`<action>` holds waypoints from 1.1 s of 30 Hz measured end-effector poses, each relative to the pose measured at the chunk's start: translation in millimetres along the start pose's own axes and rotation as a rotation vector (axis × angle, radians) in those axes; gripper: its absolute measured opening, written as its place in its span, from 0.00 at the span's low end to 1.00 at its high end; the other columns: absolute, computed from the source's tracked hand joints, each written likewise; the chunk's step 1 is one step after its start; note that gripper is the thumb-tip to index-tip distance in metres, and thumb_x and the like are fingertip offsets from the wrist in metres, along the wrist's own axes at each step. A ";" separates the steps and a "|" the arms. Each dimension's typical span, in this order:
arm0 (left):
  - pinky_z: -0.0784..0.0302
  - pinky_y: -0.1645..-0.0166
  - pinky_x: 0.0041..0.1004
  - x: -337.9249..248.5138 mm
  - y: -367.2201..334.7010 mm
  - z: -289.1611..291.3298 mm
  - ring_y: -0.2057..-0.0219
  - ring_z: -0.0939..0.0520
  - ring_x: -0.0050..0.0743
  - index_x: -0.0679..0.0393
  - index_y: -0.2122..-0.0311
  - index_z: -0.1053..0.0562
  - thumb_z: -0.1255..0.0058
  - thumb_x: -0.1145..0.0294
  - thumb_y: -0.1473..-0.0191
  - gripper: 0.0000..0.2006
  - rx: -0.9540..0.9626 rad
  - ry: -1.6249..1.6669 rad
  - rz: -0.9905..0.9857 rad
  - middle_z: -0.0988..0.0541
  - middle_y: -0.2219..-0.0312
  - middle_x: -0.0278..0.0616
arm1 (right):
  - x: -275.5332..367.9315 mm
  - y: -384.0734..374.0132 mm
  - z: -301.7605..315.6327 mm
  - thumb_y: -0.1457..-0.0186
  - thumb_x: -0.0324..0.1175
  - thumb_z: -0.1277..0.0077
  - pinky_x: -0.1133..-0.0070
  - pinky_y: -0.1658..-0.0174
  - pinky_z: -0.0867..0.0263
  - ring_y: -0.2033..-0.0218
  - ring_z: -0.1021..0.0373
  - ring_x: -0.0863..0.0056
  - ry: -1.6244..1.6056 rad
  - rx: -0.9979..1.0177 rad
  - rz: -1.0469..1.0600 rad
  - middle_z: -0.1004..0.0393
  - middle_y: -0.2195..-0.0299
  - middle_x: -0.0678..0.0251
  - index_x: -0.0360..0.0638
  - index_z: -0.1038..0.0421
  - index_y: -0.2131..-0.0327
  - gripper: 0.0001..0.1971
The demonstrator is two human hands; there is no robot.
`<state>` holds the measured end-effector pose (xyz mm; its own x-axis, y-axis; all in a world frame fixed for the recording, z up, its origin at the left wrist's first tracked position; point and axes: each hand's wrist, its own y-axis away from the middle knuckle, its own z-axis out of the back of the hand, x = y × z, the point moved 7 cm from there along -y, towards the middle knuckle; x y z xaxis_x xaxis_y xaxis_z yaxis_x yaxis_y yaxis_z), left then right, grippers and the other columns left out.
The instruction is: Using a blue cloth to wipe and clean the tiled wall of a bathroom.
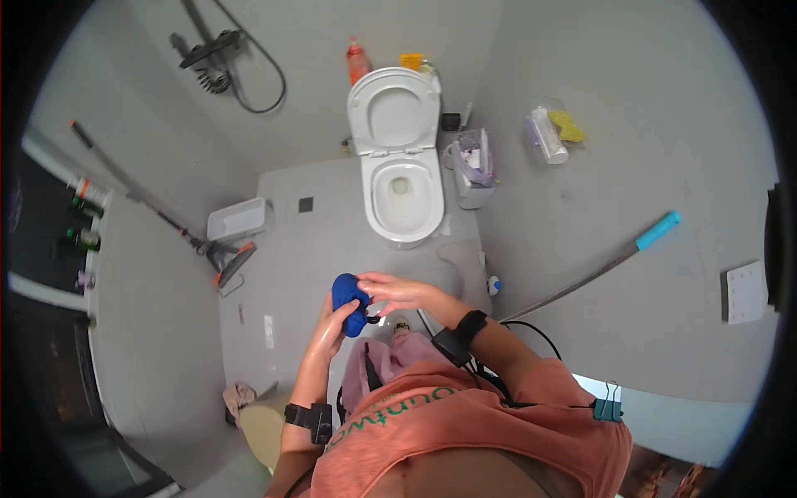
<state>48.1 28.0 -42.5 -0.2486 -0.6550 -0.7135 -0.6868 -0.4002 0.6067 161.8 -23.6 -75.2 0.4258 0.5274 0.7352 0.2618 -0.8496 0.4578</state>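
Note:
A bundled dark blue cloth [345, 290] is held up in front of my body, above the tiled floor. My left hand [330, 322] is closed round its near left side, with the thumb lying across it. From the right, my right hand [393, 291] reaches over, its fingers bent and gripping the cloth's right edge. Beneath the right palm shows a small pale, shiny thing with a dark part, too small to name. Both hands and the left forearm look wet. A black band with a small box is strapped on each forearm.
Ahead stands a white toilet [369, 202], lid raised, with a lined waste bin [476, 197] at its right. A mop [235, 264] and a white basin [237, 221] are on the left. A blue-handled pole [658, 231] leans at right; a shower fixture [212, 51] hangs far left.

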 end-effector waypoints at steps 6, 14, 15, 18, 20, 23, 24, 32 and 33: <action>0.23 0.63 0.31 -64.5 -96.9 -19.6 0.65 0.20 0.35 0.56 0.43 0.41 0.46 0.63 0.47 0.28 0.102 -0.104 0.067 0.25 0.60 0.43 | 40.6 -24.4 116.6 0.41 0.63 0.65 0.66 0.41 0.45 0.44 0.39 0.65 0.412 -0.226 0.151 0.36 0.45 0.55 0.44 0.40 0.42 0.35; 0.23 0.67 0.32 -128.6 -205.4 37.2 0.69 0.22 0.36 0.54 0.46 0.37 0.46 0.60 0.47 0.25 0.160 -0.134 0.131 0.25 0.64 0.41 | 26.3 276.5 322.6 0.46 0.44 0.52 0.39 0.40 0.70 0.32 0.62 0.62 1.600 -1.164 -1.277 0.40 0.40 0.68 0.55 0.26 0.53 0.18; 0.23 0.67 0.32 -138.0 -214.1 41.8 0.69 0.22 0.36 0.54 0.46 0.37 0.46 0.60 0.47 0.25 0.169 -0.145 0.146 0.25 0.64 0.41 | 28.3 270.2 318.0 0.46 0.44 0.52 0.39 0.40 0.70 0.32 0.62 0.62 1.578 -1.161 -1.289 0.40 0.40 0.68 0.55 0.26 0.53 0.18; 0.24 0.65 0.31 -158.5 -238.8 35.2 0.66 0.22 0.35 0.59 0.47 0.37 0.48 0.66 0.46 0.23 0.253 -0.144 0.271 0.26 0.62 0.43 | 41.6 257.6 307.3 0.50 0.39 0.47 0.43 0.38 0.62 0.32 0.62 0.64 1.274 -1.324 -1.142 0.48 0.37 0.67 0.51 0.26 0.53 0.18; 0.24 0.66 0.30 -173.7 -256.5 25.3 0.67 0.22 0.35 0.59 0.47 0.37 0.48 0.66 0.47 0.23 0.275 -0.174 0.276 0.26 0.62 0.44 | 52.0 238.6 305.2 0.51 0.35 0.49 0.55 0.39 0.48 0.36 0.50 0.61 1.302 -1.502 -0.873 0.39 0.42 0.62 0.48 0.28 0.52 0.20; 0.25 0.66 0.30 -188.1 -284.1 11.4 0.68 0.22 0.35 0.59 0.47 0.37 0.48 0.67 0.47 0.22 0.322 -0.185 0.245 0.25 0.63 0.44 | 50.0 193.7 311.8 0.52 0.35 0.49 0.64 0.46 0.36 0.47 0.35 0.56 1.011 -1.479 -0.672 0.30 0.49 0.56 0.44 0.26 0.56 0.18; 0.25 0.65 0.30 -191.3 -289.4 7.8 0.67 0.22 0.36 0.60 0.48 0.37 0.48 0.67 0.47 0.22 0.341 -0.191 0.269 0.25 0.63 0.44 | 60.2 169.8 304.6 0.53 0.35 0.48 0.65 0.50 0.34 0.52 0.32 0.54 1.003 -1.480 -0.525 0.28 0.54 0.55 0.42 0.26 0.57 0.18; 0.22 0.59 0.35 -172.3 -330.4 -42.8 0.61 0.20 0.36 0.57 0.46 0.38 0.50 0.62 0.42 0.22 0.492 -0.154 0.376 0.24 0.58 0.42 | 115.2 -31.8 259.7 0.46 0.51 0.47 0.68 0.54 0.32 0.48 0.36 0.68 0.007 -0.954 0.344 0.34 0.48 0.61 0.47 0.39 0.43 0.31; 0.22 0.58 0.34 -169.9 -333.5 -46.0 0.59 0.20 0.35 0.58 0.46 0.37 0.50 0.61 0.42 0.22 0.482 -0.217 0.358 0.24 0.58 0.42 | 133.3 -42.7 243.6 0.46 0.52 0.47 0.65 0.53 0.32 0.46 0.39 0.67 -0.192 -0.866 0.296 0.38 0.44 0.62 0.49 0.45 0.39 0.35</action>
<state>350.8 243.3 -107.5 -0.6175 -0.5301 -0.5811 -0.7532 0.1857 0.6310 418.3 82.4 -118.5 0.5284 0.2145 0.8214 -0.5837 -0.6107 0.5350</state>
